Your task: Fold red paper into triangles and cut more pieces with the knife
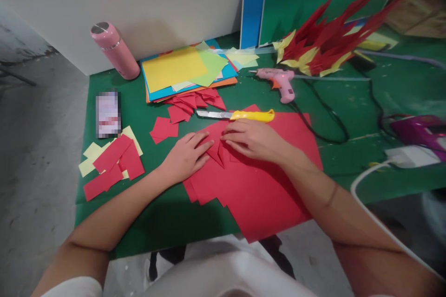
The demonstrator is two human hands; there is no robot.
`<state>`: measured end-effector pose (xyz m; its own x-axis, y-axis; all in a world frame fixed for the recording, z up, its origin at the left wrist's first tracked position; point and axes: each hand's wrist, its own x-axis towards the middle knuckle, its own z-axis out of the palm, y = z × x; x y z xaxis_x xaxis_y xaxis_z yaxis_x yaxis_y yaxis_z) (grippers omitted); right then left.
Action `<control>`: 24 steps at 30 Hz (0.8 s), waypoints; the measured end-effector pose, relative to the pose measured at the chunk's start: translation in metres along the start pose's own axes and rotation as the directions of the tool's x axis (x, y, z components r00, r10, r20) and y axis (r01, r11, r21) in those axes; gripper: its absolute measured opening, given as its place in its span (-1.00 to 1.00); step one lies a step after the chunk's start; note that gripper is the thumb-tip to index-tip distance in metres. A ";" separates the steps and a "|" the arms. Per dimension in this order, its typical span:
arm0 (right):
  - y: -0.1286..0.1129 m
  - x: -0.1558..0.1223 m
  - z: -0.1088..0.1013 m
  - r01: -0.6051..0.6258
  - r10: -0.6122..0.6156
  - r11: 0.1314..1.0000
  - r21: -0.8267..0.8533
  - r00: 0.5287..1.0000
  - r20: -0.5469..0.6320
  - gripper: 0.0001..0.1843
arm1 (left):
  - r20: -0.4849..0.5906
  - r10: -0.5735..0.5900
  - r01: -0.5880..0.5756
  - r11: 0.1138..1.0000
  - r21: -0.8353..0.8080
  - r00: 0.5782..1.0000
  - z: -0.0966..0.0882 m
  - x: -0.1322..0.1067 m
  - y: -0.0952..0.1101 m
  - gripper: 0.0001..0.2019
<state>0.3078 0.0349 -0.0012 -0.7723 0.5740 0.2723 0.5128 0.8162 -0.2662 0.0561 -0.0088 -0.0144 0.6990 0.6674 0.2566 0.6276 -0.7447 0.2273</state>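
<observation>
A small folded piece of red paper (218,152) lies between my two hands, its creased flap pointing toward me. My left hand (186,155) rests on its left side with the fingers spread and pressing down. On the other side, the closed fingertips of my right hand (252,141) pinch its upper right edge. Underneath are larger red paper sheets (272,190), stacked unevenly and reaching over the table's front edge. A yellow utility knife (252,115) with its blade out lies just beyond my right hand. Folded red pieces (193,102) are heaped behind my left hand.
Colored paper sheets (174,69) stand stacked behind, near a pink bottle (120,53). A phone (108,115) and red and yellow scraps (111,158) lie left. Rightward are a pink glue gun (284,83) with its cord, a red flame-like paper piece (327,39) and a white plug (400,155).
</observation>
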 end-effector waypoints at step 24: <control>-0.011 0.005 0.025 -0.011 0.022 0.991 0.132 0.996 -0.083 -0.78 | -0.178 -0.021 0.031 0.998 0.056 0.984 -0.001 -0.001 -0.011 -0.78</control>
<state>0.2890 0.0268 -0.0197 -0.7269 0.5953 0.3424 0.4669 0.7940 -0.3892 0.0481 -0.0006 -0.0160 0.6137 0.6715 0.4153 0.6670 -0.7224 0.1825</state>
